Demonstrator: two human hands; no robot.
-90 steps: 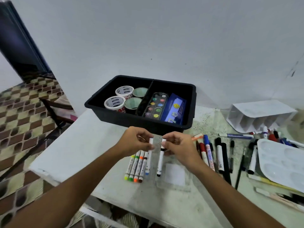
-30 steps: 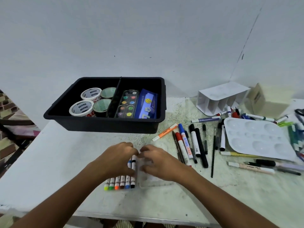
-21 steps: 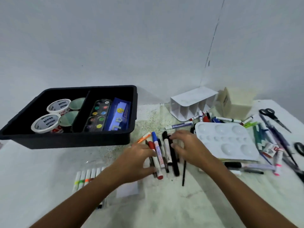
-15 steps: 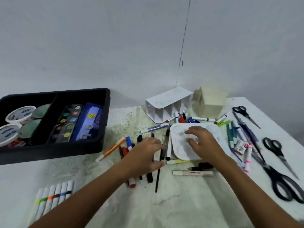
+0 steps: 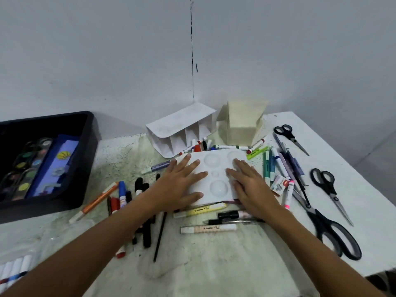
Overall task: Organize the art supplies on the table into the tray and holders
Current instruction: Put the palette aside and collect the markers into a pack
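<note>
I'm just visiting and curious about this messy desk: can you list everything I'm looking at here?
Tray: one, black, far left, holding a paint set and a blue box.
Divided holder: one, white, lying at the wall.
Box: one, cream, beside the holder.
Palette: one, white, centre.
Markers and pens: many, mixed colours, scattered round the palette.
Scissors: three, black-handled, right side.
Left hand, right hand: flat on the palette.

Pretty dim, flat indoor light with a bluish-grey cast, no obvious source. Shadows are soft, like the one the tray (image 5: pixel 64 159) throws on the wall (image 5: pixel 192 50). Tray contents are murky and a bit blurred. Wide-angle lens bends the table (image 5: pixel 214 264) edges and stretches the forearms.
</note>
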